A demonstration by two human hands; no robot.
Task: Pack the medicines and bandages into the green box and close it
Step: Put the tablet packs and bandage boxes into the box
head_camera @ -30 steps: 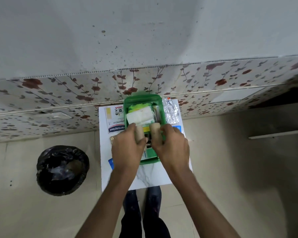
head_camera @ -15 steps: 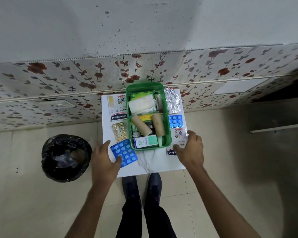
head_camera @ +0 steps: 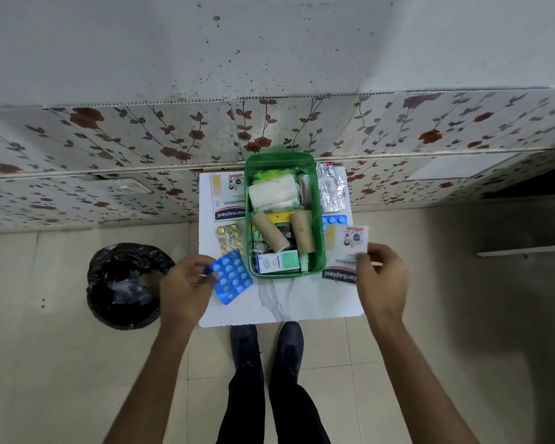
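Your left hand (head_camera: 186,283) pinches a blue blister strip (head_camera: 233,277), your right hand (head_camera: 382,277) grips a white plaster packet (head_camera: 346,248), above the white marble-look tabletop (head_camera: 285,302) on beige floor tiles (head_camera: 61,379).

Box (head_camera: 317,200) at 12 o'clock: green, see-through. Strip (head_camera: 232,277) in my left hand (head_camera: 186,288): blue, rows of pale pills. Pack (head_camera: 345,251) in my right hand (head_camera: 382,280): white, red-navy band. Gold strip (head_camera: 228,238) at 11. Silver foil (head_camera: 330,190) at 1. Tabletop (head_camera: 285,302): white, grey marble veins. Bin bag (head_camera: 125,283) at 9: black. Wall tiles (head_camera: 141,139): cream, red flowers on dark stems.
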